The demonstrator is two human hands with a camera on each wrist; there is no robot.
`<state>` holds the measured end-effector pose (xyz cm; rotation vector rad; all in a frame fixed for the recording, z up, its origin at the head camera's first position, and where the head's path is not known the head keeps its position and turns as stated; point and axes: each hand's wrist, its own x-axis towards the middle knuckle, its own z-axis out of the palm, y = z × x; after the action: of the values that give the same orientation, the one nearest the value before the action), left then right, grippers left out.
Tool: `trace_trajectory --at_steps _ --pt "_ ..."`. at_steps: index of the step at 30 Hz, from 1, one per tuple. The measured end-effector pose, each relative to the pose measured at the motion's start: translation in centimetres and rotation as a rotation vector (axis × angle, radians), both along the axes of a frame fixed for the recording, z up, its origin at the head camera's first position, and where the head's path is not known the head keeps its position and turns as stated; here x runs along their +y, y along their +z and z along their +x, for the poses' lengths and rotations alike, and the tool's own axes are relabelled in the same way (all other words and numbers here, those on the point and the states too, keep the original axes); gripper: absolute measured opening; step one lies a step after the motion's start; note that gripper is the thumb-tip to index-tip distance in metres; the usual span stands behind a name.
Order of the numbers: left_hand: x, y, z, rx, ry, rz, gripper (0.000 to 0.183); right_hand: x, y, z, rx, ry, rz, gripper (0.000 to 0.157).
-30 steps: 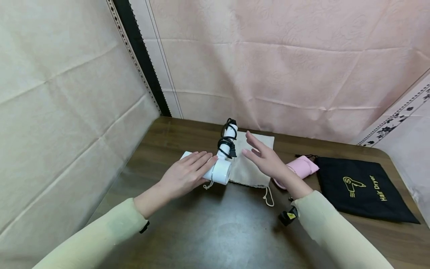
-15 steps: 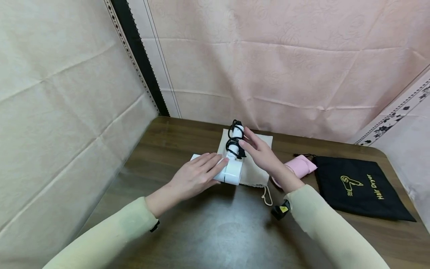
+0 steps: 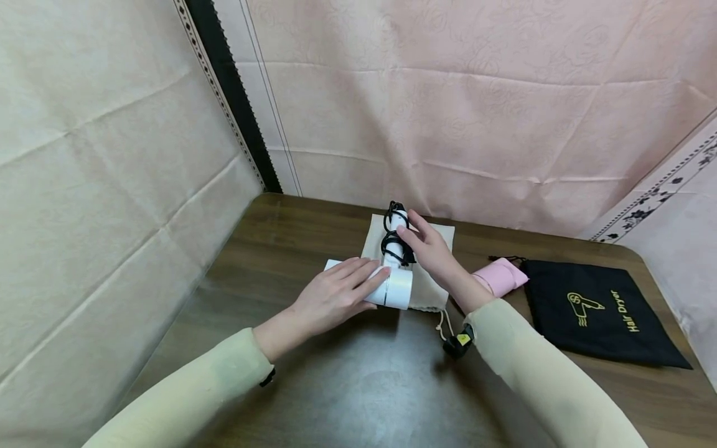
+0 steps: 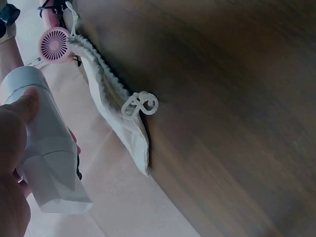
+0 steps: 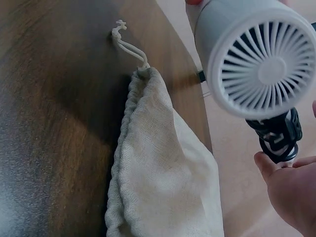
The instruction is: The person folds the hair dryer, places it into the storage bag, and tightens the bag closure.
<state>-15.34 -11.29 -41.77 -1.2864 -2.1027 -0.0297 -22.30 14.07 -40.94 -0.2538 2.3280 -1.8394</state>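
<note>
A white hair dryer (image 3: 399, 290) is held above the table, its handle pointing to the back and its black cord (image 3: 390, 244) wound round that handle. My left hand (image 3: 335, 291) grips the barrel, thumb along the side in the left wrist view. At the handle, my right hand (image 3: 438, 256) has its thumb on the near side by the cord and its fingers behind. The slatted round grille (image 5: 271, 71) faces the right wrist camera. Below the dryer lies a beige drawstring bag (image 3: 430, 292), flat, its gathered mouth towards me.
To the right lies a pink hair dryer (image 3: 501, 277), partly hidden by my right forearm. Beside it is a black bag (image 3: 599, 342) marked "Hair Dryer" in gold. Cloth hangs along the back (image 3: 448, 124) and left (image 3: 112, 186) of the wooden table (image 3: 336, 386).
My left hand has carried the white hair dryer to the right, over the beige bag. My right hand has come in to its handle and closed round it.
</note>
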Motion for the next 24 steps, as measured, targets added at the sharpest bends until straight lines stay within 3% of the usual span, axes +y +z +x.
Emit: trace_trajectory --at_steps 6,24 --pt "0.4 -0.2 -0.3 0.035 -0.016 0.014 0.072 -0.2 0.3 -0.4 -0.015 0.0 0.015 0.075" --pt "1.1 -0.5 -0.3 0.039 0.006 -0.038 0.07 -0.5 0.0 -1.3 0.024 -0.013 0.064 0.076"
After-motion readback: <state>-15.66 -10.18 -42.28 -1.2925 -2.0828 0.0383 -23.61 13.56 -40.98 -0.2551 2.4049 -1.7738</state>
